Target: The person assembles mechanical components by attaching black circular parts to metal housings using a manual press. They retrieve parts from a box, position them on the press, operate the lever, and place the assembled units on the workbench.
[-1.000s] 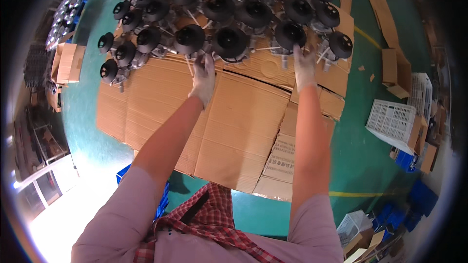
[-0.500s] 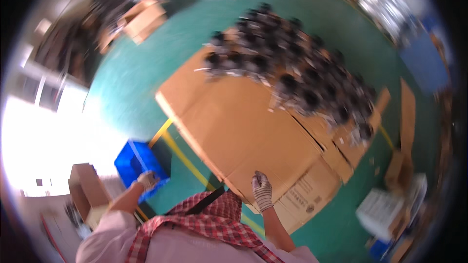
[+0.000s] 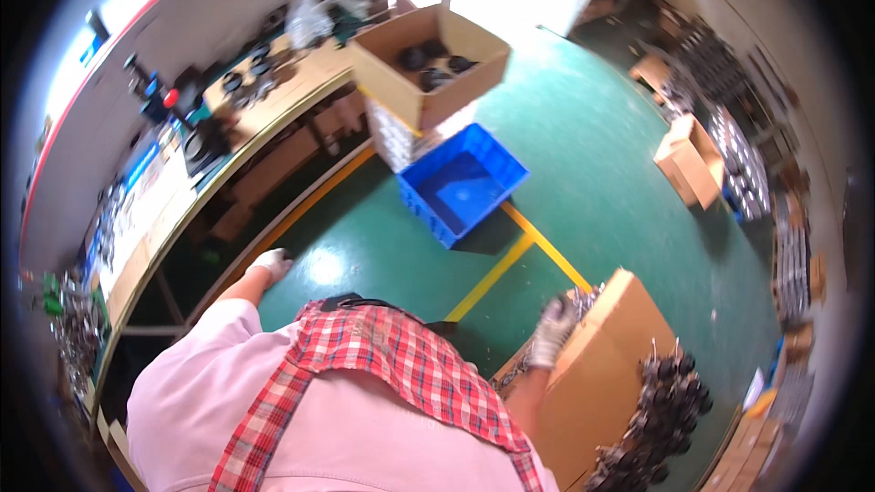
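Note:
My left hand (image 3: 272, 265), in a pale work glove, hangs over the green floor beside the workbench. Its fingers are loosely bent and apart, with nothing visible in them. My right hand (image 3: 552, 333), also gloved, is over the near edge of a flat cardboard sheet (image 3: 606, 355). Motion smears its fingers, so a grip cannot be made out. Shiny metal pieces (image 3: 585, 299) show along that edge, too blurred to name. Several black round parts with metal stems (image 3: 658, 410) stand on the cardboard's right side. Ahead of me a blue plastic crate (image 3: 463, 184) stands with its bottom bare.
A long workbench (image 3: 273, 91) with a press and loose parts runs along the left wall. An open carton (image 3: 428, 64) holding black parts is beyond the blue crate. Another open carton (image 3: 690, 161) lies at the right. Yellow lines (image 3: 547, 246) mark the floor.
My view has swung to the left, bringing the workbench and the blue crate ahead. My left hand is now away from the crate; the cardboard has shifted to the lower right.

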Demonstrator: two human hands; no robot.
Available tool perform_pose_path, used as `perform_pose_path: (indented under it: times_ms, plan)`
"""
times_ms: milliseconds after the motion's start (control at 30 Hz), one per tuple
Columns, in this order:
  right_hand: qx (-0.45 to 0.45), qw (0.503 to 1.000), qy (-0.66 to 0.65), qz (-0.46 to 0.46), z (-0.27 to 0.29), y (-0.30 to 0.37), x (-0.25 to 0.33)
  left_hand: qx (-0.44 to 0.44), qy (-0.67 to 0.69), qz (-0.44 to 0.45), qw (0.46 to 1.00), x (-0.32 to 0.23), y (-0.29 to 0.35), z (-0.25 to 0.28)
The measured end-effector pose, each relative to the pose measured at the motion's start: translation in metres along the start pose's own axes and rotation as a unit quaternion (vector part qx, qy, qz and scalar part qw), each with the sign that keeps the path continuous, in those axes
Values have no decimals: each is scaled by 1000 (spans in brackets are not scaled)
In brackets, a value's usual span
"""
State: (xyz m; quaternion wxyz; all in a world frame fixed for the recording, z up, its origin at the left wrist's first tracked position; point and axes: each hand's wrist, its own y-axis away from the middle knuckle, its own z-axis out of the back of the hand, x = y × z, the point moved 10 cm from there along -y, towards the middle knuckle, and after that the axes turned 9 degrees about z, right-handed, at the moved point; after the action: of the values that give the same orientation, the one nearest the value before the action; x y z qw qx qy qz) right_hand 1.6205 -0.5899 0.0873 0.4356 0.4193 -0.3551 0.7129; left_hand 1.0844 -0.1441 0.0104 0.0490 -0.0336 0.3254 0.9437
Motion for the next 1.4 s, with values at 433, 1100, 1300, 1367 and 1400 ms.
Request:
perform_pose_path:
  times_ms: [433,1100,1300,1367,1400]
  plan:
    - [582,763,-8,280,-626,36,310,-163,797,73,576,248,-111,82]
    - [619,737,196,189,-1246,-20,454,-143,803,173,553,115,-353,300]
    - [698,529,260,407,-1253,-29,497,-179,843,214,461,165,-428,314]
    - [715,479,311,404,-1267,-35,490,-176,856,232,428,175,-459,338]
    - [730,454,342,379,-1272,-37,482,-175,856,240,422,181,-474,348]
